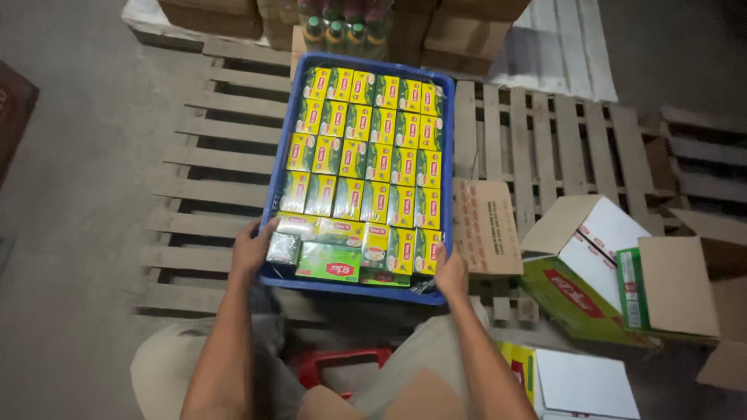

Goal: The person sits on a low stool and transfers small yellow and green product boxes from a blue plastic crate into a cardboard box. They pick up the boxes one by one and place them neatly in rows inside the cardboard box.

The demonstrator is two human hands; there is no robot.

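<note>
A blue plastic crate (352, 291) lies on wooden pallets, packed with rows of small yellow-and-green boxes (366, 155). My left hand (250, 250) grips the crate's near left corner, fingers over the rim by a green box. My right hand (451, 272) clasps the near right corner. At the near end, a few boxes lie flat rather than upright.
Wooden pallets (210, 194) lie under and around the crate. Open cardboard cartons (599, 264) sit at the right, and a flattened carton (486, 225) leans by the crate. Bottles (342, 31) and brown boxes stand behind. A red stool (342, 362) shows between my knees.
</note>
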